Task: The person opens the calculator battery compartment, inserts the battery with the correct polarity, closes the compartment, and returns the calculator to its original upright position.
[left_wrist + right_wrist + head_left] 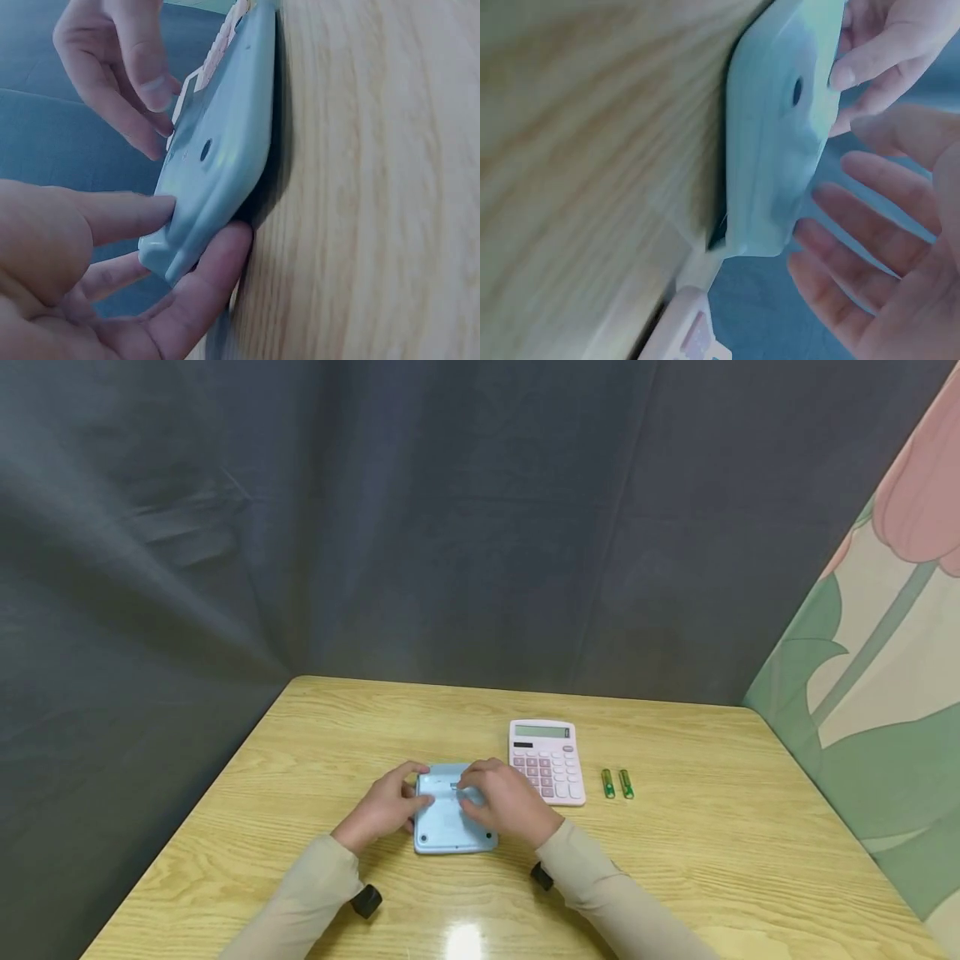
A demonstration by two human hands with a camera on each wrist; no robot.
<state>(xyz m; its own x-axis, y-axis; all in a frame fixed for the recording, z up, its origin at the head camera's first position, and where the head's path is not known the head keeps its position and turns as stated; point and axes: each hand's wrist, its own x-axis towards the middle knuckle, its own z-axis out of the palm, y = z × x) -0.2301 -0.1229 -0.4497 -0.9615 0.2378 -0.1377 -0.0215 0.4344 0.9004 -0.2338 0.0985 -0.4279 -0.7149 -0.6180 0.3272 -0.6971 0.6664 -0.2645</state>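
A light blue calculator (450, 827) lies face down on the table, its back with round dark feet turned up. My left hand (382, 806) grips its left edge; in the left wrist view the thumb presses on the back and the fingers (214, 274) are under the rim. Over the upper middle of the back is my right hand (506, 797), beside a small dark slot (454, 786). The right wrist view shows its fingers (877, 232) loosely bent and spread, with nothing between them.
Just right of the blue calculator, a pink calculator (558, 777) lies face up, partly behind my right hand. Two green batteries (608, 783) lie side by side farther right. The wooden table (712, 860) ends at a dark curtain (465, 527).
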